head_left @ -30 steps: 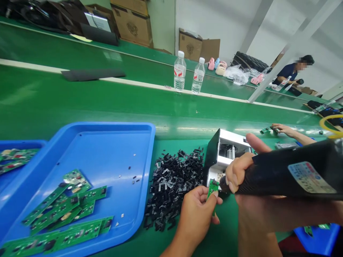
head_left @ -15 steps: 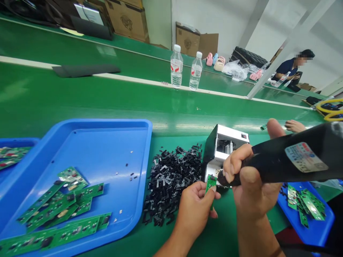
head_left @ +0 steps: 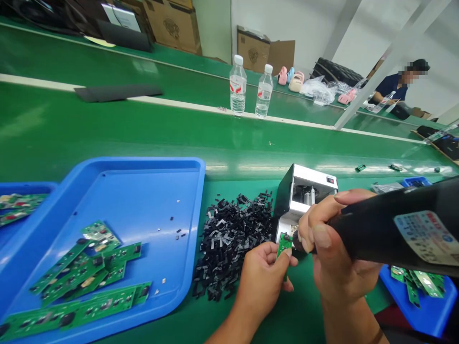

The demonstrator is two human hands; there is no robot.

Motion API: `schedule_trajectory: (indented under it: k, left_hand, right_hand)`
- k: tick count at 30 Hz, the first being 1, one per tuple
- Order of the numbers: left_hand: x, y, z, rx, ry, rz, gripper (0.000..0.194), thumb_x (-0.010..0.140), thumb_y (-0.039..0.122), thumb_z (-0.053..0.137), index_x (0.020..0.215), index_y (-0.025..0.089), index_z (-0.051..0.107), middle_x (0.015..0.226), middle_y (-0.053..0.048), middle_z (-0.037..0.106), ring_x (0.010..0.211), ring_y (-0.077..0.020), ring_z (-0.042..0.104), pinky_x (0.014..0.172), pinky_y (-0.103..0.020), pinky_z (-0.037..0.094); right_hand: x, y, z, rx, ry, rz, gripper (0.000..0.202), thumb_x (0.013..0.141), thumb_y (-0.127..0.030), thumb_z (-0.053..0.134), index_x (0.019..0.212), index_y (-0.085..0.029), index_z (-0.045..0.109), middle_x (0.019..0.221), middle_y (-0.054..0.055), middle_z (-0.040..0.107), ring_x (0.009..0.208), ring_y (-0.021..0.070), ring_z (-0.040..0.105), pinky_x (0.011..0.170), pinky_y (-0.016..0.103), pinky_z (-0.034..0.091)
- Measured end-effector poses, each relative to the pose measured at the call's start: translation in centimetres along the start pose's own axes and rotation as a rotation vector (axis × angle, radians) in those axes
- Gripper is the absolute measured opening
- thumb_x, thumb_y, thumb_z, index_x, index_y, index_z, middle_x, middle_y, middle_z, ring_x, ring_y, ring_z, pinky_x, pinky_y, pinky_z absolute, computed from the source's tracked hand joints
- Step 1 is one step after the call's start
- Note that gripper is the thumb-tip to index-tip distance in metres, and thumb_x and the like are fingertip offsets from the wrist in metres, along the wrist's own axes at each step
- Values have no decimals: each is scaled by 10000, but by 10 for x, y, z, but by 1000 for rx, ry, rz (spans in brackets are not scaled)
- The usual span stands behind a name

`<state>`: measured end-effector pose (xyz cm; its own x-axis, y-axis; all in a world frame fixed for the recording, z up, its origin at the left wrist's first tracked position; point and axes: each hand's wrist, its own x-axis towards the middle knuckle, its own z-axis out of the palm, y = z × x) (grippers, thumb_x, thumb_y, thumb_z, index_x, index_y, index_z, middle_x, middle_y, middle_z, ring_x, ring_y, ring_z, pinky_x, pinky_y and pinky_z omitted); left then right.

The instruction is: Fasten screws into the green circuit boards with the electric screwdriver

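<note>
My left hand (head_left: pixel 263 274) pinches a small green circuit board (head_left: pixel 284 243) between thumb and fingers. My right hand (head_left: pixel 333 258) is wrapped round a thick black electric screwdriver (head_left: pixel 380 229) with a white label, held nearly level. Its narrow front end points at the board's upper part; fingers hide the bit, so I cannot tell whether it touches. Right behind the board stands a black-and-white screw feeder (head_left: pixel 315 177), partly covered by my right hand. A heap of black plastic brackets (head_left: pixel 233 239) lies left of the feeder.
A large blue tray (head_left: pixel 154 163) on the left holds several circuit boards (head_left: pixel 89 274). Another blue tray (head_left: pixel 432 317) with boards sits at the right. Two water bottles (head_left: pixel 237 91) stand across the bench. Far right, a person (head_left: pixel 392 88) sits at the back bench.
My right thumb, raised before, now lies down along the screwdriver. The screwdriver's rear has dropped slightly. Another person's hand behind it is out of sight. The view has shifted a little.
</note>
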<state>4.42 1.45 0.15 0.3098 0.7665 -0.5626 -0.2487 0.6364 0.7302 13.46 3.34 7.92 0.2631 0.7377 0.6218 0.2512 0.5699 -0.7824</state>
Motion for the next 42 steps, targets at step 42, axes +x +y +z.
schedule_trajectory:
  k: [42]
  left_hand:
    - [10, -4, -17, 126, -108, 121, 381, 721, 477, 785, 777, 132, 634, 755, -73, 762, 406, -90, 571, 439, -206, 446]
  right_hand:
    - [9, 6, -6, 262, 20, 111, 407, 859, -266, 755, 1215, -266, 558, 702, -91, 565, 508, 74, 521, 515, 223, 442]
